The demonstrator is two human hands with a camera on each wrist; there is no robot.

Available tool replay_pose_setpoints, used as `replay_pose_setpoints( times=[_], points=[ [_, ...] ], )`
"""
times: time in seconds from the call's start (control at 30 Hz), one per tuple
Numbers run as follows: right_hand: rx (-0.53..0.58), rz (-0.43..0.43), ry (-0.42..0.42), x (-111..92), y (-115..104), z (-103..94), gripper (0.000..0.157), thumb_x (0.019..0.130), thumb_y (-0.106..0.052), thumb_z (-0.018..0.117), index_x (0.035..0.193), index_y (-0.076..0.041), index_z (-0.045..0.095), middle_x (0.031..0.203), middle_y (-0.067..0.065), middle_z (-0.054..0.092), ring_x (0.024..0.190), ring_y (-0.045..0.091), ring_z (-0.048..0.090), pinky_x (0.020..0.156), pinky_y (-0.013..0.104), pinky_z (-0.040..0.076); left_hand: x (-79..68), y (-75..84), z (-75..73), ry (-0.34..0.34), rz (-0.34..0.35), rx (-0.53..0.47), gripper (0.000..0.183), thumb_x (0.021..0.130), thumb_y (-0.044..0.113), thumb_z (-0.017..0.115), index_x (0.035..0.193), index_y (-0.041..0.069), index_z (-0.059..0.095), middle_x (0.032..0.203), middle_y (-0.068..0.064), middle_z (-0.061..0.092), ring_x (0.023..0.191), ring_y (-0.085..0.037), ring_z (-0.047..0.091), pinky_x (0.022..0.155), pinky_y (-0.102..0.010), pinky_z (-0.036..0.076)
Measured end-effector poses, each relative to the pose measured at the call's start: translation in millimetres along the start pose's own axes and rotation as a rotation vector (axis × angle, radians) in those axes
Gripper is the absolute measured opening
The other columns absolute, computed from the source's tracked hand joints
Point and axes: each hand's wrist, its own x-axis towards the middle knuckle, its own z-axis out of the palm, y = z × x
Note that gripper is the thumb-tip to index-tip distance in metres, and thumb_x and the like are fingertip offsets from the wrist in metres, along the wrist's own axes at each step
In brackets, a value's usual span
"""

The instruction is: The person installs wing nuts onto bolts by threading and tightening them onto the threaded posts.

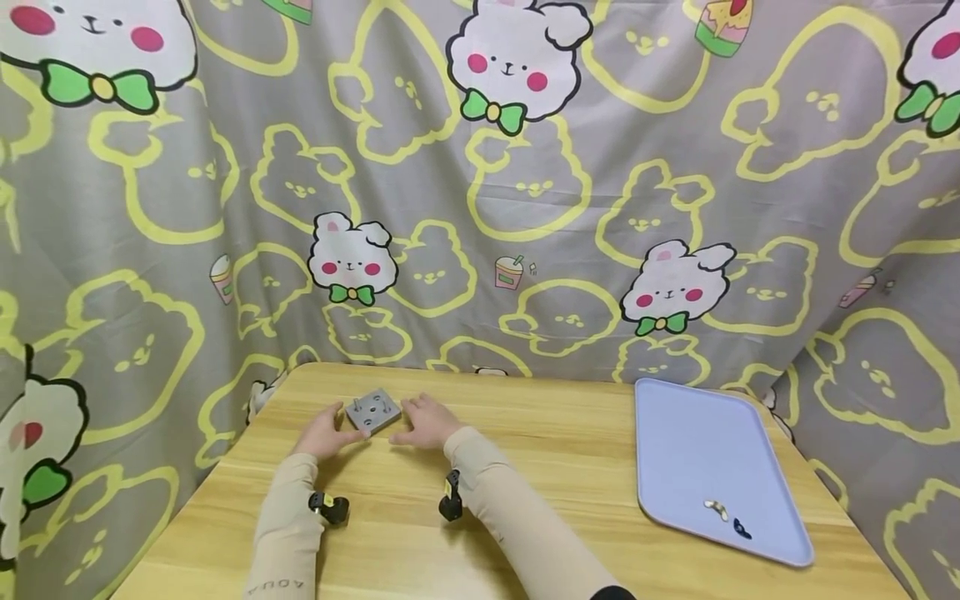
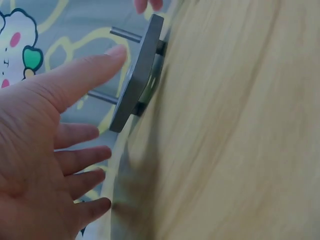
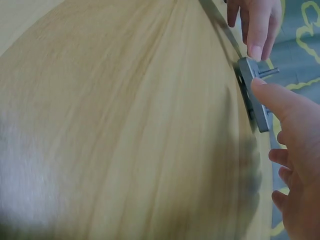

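Observation:
A grey square metal plate (image 1: 378,414) with holes and two upright pins lies near the table's back edge. In the left wrist view the plate (image 2: 136,82) is seen edge-on, raised a little on short dark feet. My left hand (image 1: 326,433) is at its left side, fingers spread and thumb near the plate's front corner. At the right side is my right hand (image 1: 429,422), fingers loosely extended; in the right wrist view its thumb (image 3: 272,95) overlaps the plate, and whether it touches cannot be told. Neither hand grips the plate.
A pale blue tray (image 1: 697,450) lies on the wooden table (image 1: 540,500) at the right. Near its front end are a small gold-and-silver piece (image 1: 717,509) and a small dark piece (image 1: 742,528). A patterned curtain (image 1: 525,208) hangs around the table's back and sides.

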Motion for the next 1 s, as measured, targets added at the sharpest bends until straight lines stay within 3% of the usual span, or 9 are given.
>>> replay_pose_setpoints(
  times=[0.2, 0.37, 0.57, 0.73, 0.83, 0.9, 1.0],
  points=[
    [-0.003, -0.004, -0.032, -4, -9, 0.2, 0.080, 0.091, -0.061, 0.052, 0.152, -0.013, 0.033, 0.154, 0.008, 0.041, 0.148, 0.030, 0.028, 0.122, 0.041, 0.025, 6.0, -3.7, 9.4, 0.014, 0.054, 0.023, 0.095, 0.073, 0.033, 0.084, 0.137, -0.019, 0.037, 0.131, -0.040, 0.050, 0.120, -0.053, 0.051, 0.103, -0.061, 0.041],
    [0.017, 0.001, -0.022, -7, -13, -1.8, 0.081, 0.090, -0.059, 0.056, 0.151, -0.011, 0.033, 0.154, 0.006, 0.041, 0.148, 0.030, 0.029, 0.121, 0.040, 0.026, 10.6, -7.7, 12.8, 0.031, 0.053, 0.031, 0.091, 0.073, 0.032, 0.083, 0.135, -0.019, 0.040, 0.130, -0.040, 0.051, 0.120, -0.053, 0.051, 0.104, -0.061, 0.041],
    [0.047, -0.021, -0.003, -11, -11, -5.0, 0.084, 0.086, -0.055, 0.064, 0.150, -0.010, 0.035, 0.153, 0.007, 0.043, 0.147, 0.029, 0.030, 0.123, 0.039, 0.023, 5.1, 7.0, 10.0, 0.044, 0.067, 0.049, 0.086, 0.074, 0.029, 0.083, 0.134, -0.017, 0.043, 0.131, -0.039, 0.051, 0.122, -0.053, 0.049, 0.105, -0.061, 0.040],
    [0.069, -0.049, 0.052, -21, -4, -10.6, 0.072, 0.083, -0.048, 0.071, 0.139, -0.007, 0.051, 0.141, 0.007, 0.056, 0.142, 0.028, 0.039, 0.122, 0.037, 0.026, -2.4, 18.7, 14.1, 0.041, 0.086, 0.061, 0.086, 0.072, 0.028, 0.084, 0.135, -0.014, 0.045, 0.132, -0.037, 0.052, 0.123, -0.052, 0.049, 0.106, -0.062, 0.038],
    [0.062, -0.064, 0.085, -28, 2, -15.5, 0.059, 0.083, -0.043, 0.073, 0.128, -0.007, 0.061, 0.129, 0.005, 0.065, 0.136, 0.028, 0.048, 0.118, 0.034, 0.034, -5.6, 22.9, 18.7, 0.041, 0.103, 0.053, 0.085, 0.070, 0.027, 0.085, 0.134, -0.013, 0.047, 0.131, -0.035, 0.054, 0.121, -0.051, 0.051, 0.104, -0.062, 0.039],
    [0.051, -0.069, 0.098, -33, 6, -18.6, 0.048, 0.083, -0.040, 0.074, 0.120, -0.009, 0.066, 0.117, 0.003, 0.069, 0.123, 0.023, 0.058, 0.107, 0.030, 0.045, -7.4, 25.2, 22.2, 0.037, 0.113, 0.047, 0.084, 0.069, 0.026, 0.086, 0.134, -0.011, 0.048, 0.130, -0.033, 0.055, 0.120, -0.049, 0.052, 0.104, -0.061, 0.040],
    [0.067, -0.076, 0.105, -42, 12, -23.8, 0.037, 0.083, -0.035, 0.075, 0.110, -0.010, 0.070, 0.103, 0.000, 0.070, 0.100, 0.015, 0.063, 0.089, 0.024, 0.051, -9.8, 29.6, 27.2, 0.022, 0.124, 0.036, 0.084, 0.068, 0.026, 0.087, 0.134, -0.010, 0.049, 0.131, -0.032, 0.055, 0.121, -0.048, 0.051, 0.104, -0.061, 0.040]
  ],
)
